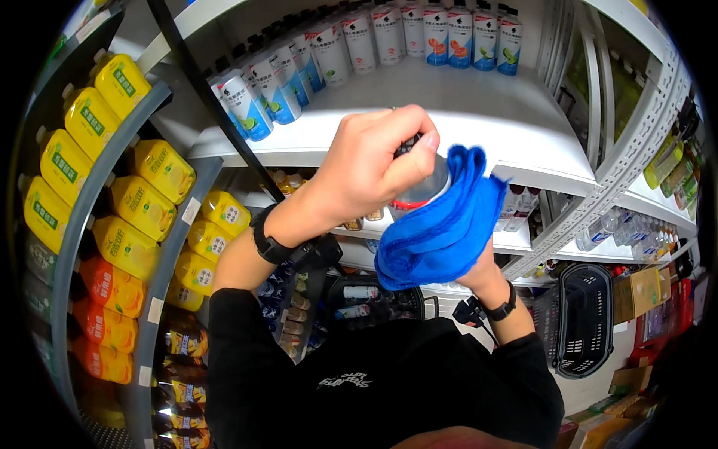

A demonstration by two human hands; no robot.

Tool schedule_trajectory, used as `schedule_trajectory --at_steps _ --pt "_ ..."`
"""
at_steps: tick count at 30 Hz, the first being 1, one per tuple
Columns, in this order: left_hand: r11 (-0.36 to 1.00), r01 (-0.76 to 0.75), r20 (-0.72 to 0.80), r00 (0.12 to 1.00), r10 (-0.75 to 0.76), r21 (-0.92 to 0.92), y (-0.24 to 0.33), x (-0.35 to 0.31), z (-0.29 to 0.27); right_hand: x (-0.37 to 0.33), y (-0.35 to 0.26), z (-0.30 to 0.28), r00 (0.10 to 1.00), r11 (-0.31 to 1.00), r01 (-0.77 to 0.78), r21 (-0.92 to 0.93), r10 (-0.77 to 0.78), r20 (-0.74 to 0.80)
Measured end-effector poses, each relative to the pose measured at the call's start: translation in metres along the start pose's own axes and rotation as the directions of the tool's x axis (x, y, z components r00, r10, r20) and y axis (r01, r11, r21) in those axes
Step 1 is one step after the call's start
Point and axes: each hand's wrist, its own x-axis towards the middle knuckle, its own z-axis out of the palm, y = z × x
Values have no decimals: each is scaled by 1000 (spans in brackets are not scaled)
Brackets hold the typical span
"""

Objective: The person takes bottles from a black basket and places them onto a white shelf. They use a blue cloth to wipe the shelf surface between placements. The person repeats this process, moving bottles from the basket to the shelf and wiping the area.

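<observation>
My left hand (pixel 378 161) is closed around the dark cap and neck of a bottle (pixel 428 188), which has a clear shoulder and a red band. A bunched blue cloth (pixel 437 236) wraps the bottle's side and hides most of its body. My right hand (pixel 482 273) holds the cloth against the bottle from the right and below; the cloth covers most of its fingers. Both hands are in front of a white shelf (pixel 516 112). Along its back and left side stand several white and blue bottles (pixel 359 41) with dark caps.
Yellow juice bottles (pixel 153 168) and orange ones (pixel 112 280) fill curved racks on the left. Below my arms is a dark basket (pixel 411 288) with bottles inside. On the right, a black shopping basket (pixel 587 322) stands near cardboard boxes (pixel 636 295) and a perforated metal upright (pixel 636 138).
</observation>
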Motion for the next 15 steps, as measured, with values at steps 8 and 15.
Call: schedule_trajectory --at_steps 8,15 --pt "998 18 -166 986 -7 60 -52 25 -56 -22 46 -42 957 811 162 -562 -267 -109" --pt "972 108 -92 992 -90 207 -100 55 -101 64 44 -122 972 479 188 -857 -214 94"
